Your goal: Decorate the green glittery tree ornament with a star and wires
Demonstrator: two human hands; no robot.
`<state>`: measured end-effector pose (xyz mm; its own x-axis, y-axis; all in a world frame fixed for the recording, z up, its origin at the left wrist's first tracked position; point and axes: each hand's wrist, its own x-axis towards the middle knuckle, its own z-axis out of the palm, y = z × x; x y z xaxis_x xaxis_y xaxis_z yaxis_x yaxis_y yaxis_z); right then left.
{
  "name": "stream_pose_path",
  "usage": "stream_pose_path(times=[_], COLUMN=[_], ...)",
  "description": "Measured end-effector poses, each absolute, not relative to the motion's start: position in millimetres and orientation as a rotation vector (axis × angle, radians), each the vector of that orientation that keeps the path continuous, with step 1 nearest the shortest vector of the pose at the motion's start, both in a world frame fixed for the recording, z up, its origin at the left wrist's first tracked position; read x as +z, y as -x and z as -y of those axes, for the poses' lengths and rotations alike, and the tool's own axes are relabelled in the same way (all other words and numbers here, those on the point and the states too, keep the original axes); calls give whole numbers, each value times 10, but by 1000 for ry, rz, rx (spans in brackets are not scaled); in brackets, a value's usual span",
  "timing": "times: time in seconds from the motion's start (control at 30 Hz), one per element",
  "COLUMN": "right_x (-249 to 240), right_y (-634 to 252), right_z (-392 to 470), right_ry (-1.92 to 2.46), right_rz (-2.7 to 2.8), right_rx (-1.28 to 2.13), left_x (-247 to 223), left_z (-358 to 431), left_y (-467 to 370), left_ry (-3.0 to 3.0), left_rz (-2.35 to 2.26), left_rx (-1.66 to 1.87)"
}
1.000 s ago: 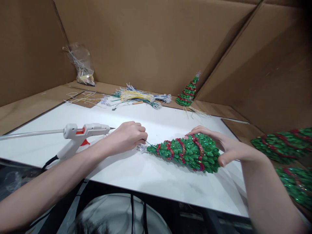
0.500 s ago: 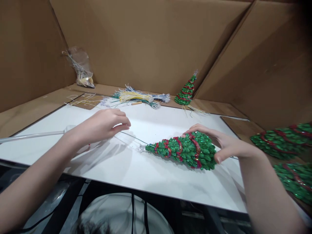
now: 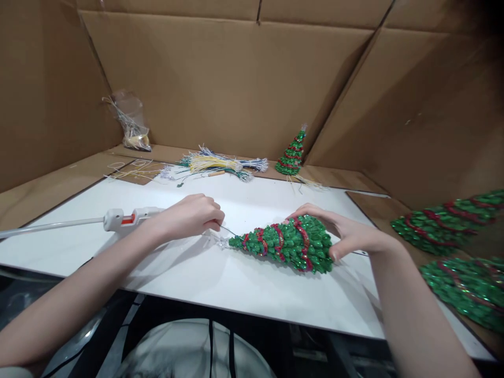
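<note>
The table has a plain white top, shut in by tall cardboard walls at the back, left and right. The walls show dark seams and fold lines, and the right one is in shadow. Brown cardboard also lies flat around the edges of the white top. Light pools in the middle of the table, and soft shadows fall beneath both forearms.

The tree, green with red garlands, lies on its side at the centre of the table, tip to the left, with a pale star at the tip. The left hand has its grip pinched closed on a thin dark wire that reaches the tree near its tip. The right hand curves its grip around the wide base, thumb and fingers touching it.

Left of the tree is a white glue gun, partly hidden by the left forearm, its clear stick running to the edge of view. Along the back lie wire bundles, yellow, blue and green; a clear bag stands in the left corner and a back tree stands near the right one. Two side trees lie at far right. Pale clothing shows below the table.
</note>
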<state>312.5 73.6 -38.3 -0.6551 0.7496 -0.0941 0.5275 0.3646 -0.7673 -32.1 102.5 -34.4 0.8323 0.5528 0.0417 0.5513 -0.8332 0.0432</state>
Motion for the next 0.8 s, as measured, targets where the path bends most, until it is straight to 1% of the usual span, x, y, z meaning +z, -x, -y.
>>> stream_pose_path(times=[0.37, 0.53, 0.8], right_x=[-395, -408, -434], right_y=[-3146, -3148, -3223], right_z=[-745, -753, -756], right_ry=[1120, 1110, 1147], right_rz=[2354, 2363, 2341], right_rx=[1177, 1175, 1170], left_x=[-479, -537, -522], left_z=[-852, -821, -868], left_y=[161, 103, 290], left_ry=[-3097, -3146, -2974], left_rz=[-657, -595, -660], left_rx=[446, 458, 420])
